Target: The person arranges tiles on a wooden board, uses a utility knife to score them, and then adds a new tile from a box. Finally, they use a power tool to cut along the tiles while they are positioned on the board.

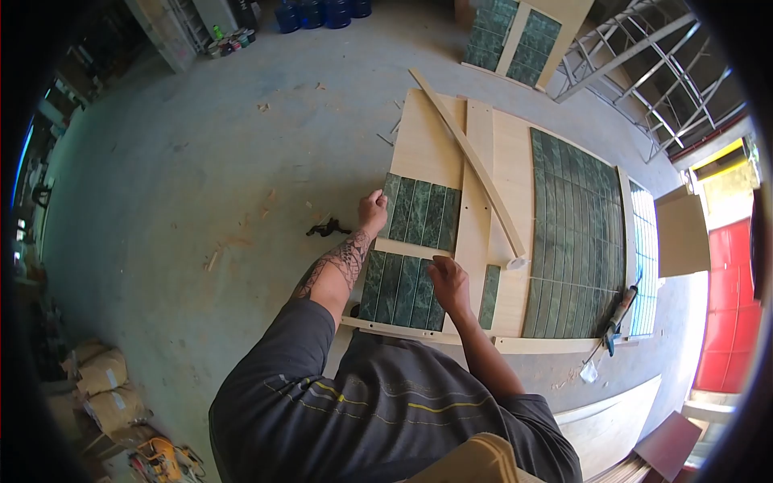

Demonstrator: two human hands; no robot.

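Note:
My left hand (373,211) is closed, its fingers curled at the left edge of the upper dark green tile sheet (423,213). Whatever it may hold is hidden. Closer to my body, my right hand (451,283) is also closed, with bent fingers over the right side of the lower green tile sheet (398,288). I cannot make out anything in its fingers. A pale wooden crosspiece (411,248) runs between the two sheets. Both sheets lie on a large light wood panel (435,149). Beside my right wrist is a narrow green tile strip (489,296).
A long wooden batten (467,153) lies slantwise across the panel. A larger green tiled section (573,241) is to the right, with a caulking gun (618,318) at its near corner. A black tool (328,228) lies on the floor at left. Metal scaffolding (644,64) stands at back right.

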